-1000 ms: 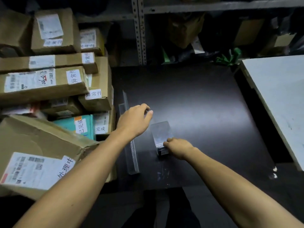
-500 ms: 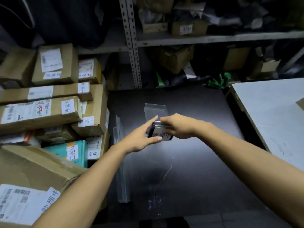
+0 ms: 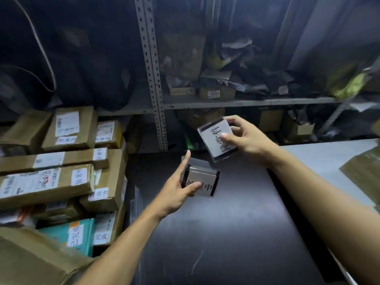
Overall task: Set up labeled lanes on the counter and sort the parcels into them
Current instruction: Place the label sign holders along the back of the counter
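My left hand (image 3: 178, 189) holds a clear acrylic sign stand (image 3: 202, 181) with a white label in black characters, thumb across its front, just above the dark counter (image 3: 226, 233). My right hand (image 3: 244, 138) grips a second labeled stand (image 3: 216, 138), tilted and raised above and to the right of the first. A stack of cardboard parcels (image 3: 61, 173) with white stickers fills the left side, and a teal parcel (image 3: 67, 235) lies low in it.
Clear acrylic dividers (image 3: 135, 204) lie along the counter's left edge beside the parcels. A white table (image 3: 329, 161) adjoins on the right with a brown box (image 3: 364, 171) on it. Metal shelving (image 3: 246, 102) packed with boxes and bags stands behind.
The two stands were lifted from the counter and have come apart. My right hand has carried one up and to the right while my left hand keeps the other. The view has tilted upward.
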The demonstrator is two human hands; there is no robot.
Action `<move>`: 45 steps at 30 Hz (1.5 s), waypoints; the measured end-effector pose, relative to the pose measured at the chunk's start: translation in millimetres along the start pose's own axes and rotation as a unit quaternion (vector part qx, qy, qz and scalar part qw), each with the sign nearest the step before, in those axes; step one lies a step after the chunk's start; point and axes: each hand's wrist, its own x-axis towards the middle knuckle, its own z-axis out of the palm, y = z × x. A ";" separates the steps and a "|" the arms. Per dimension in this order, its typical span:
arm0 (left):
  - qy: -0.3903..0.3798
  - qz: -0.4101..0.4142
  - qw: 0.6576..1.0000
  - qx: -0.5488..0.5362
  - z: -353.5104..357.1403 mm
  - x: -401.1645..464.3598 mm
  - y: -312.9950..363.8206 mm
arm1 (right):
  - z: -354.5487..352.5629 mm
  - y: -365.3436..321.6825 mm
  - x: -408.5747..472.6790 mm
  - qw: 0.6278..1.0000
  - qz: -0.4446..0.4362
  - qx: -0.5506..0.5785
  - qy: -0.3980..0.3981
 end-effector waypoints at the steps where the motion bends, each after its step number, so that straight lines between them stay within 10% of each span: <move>1: -0.006 0.003 1.000 0.000 1.2 -0.3 4.6 | 1.4 -3.8 -2.2 0.997 0.005 0.061 0.047; 12: -0.054 0.043 0.998 -0.012 8.1 1.3 34.8 | 34.0 0.8 -33.6 0.948 0.030 0.270 0.166; 21: -0.060 0.029 0.998 -0.003 0.9 9.7 28.8 | 11.8 15.1 -35.5 0.975 0.008 -0.133 0.176; 28: -0.063 0.030 0.998 -0.007 0.8 29.6 27.4 | -0.8 26.2 -22.4 0.975 0.010 -0.195 0.102; 37: 0.061 0.049 0.997 -0.015 -3.8 84.3 19.8 | -64.5 72.0 15.3 0.944 0.018 -0.207 0.255; 45: 0.055 0.031 0.998 -0.010 12.3 161.9 10.5 | -115.7 219.0 56.7 0.901 0.140 -0.408 0.048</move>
